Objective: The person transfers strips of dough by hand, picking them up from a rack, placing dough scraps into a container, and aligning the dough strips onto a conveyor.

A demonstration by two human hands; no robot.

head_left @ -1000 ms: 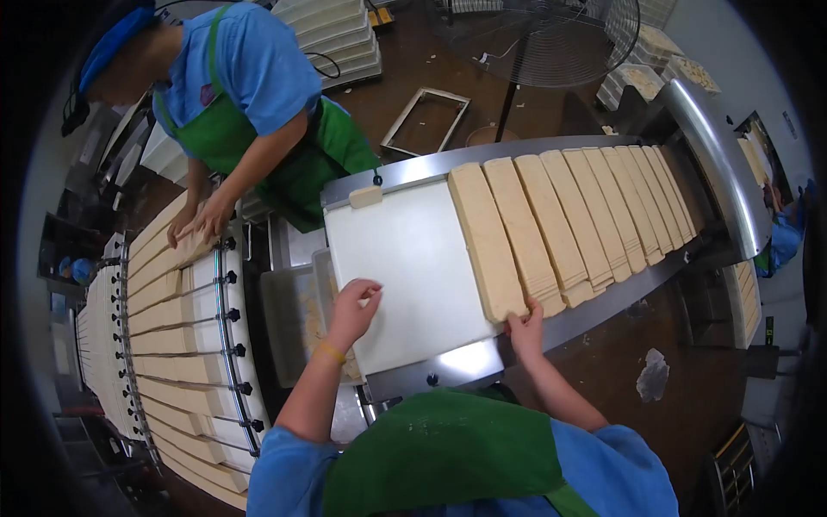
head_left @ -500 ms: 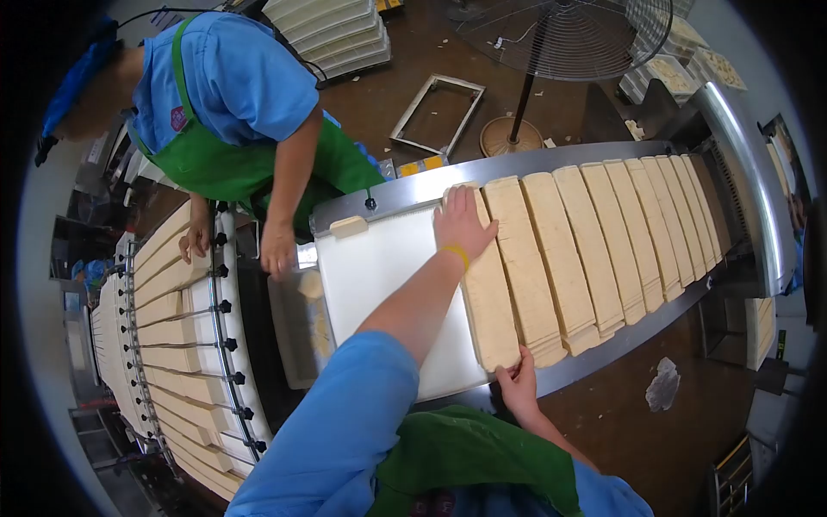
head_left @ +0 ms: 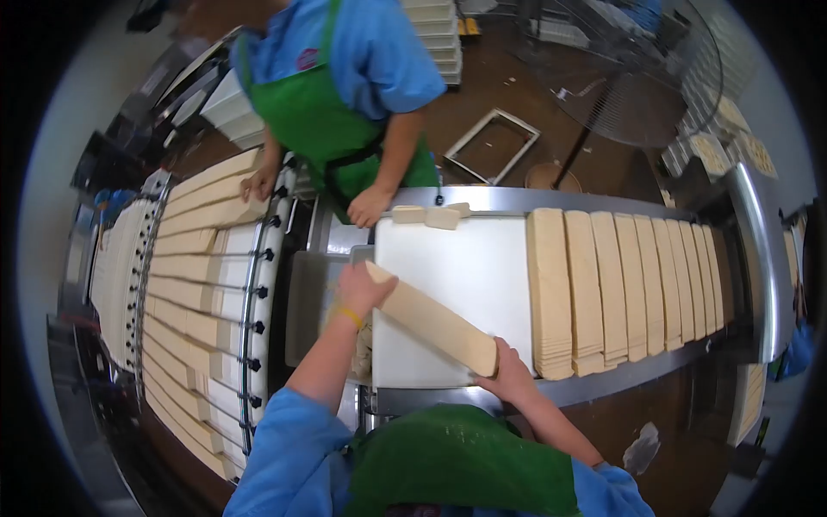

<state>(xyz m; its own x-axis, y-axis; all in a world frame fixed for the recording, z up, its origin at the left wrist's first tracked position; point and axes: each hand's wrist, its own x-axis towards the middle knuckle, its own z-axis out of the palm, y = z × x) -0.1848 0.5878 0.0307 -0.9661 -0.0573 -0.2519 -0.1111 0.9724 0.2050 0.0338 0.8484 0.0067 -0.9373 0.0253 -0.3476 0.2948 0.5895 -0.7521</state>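
Between my two hands is a long pale dough slab [head_left: 439, 322], slanted across the white belt [head_left: 457, 258]. My left hand [head_left: 362, 286], with a yellow band at the wrist, grips its far left end. At the near right end, my right hand [head_left: 508, 375] has its fingers closed around the edge. To the right, a row of layered dough slabs [head_left: 551, 293] lies side by side on the same conveyor. Small dough pieces [head_left: 442, 215] rest along the belt's far edge.
A co-worker in a green apron [head_left: 314, 121] stands across, one hand [head_left: 369, 205] near the belt's corner. On the left, a second conveyor [head_left: 185, 297] carries dough strips between metal rods. A grey bin [head_left: 310, 302] with scraps sits between the conveyors. A fan [head_left: 637, 86] stands behind.
My hands have taken the leftmost dough slab off the row and moved it left, turning it aslant. The view has shifted. More small pieces show at the belt's far edge.
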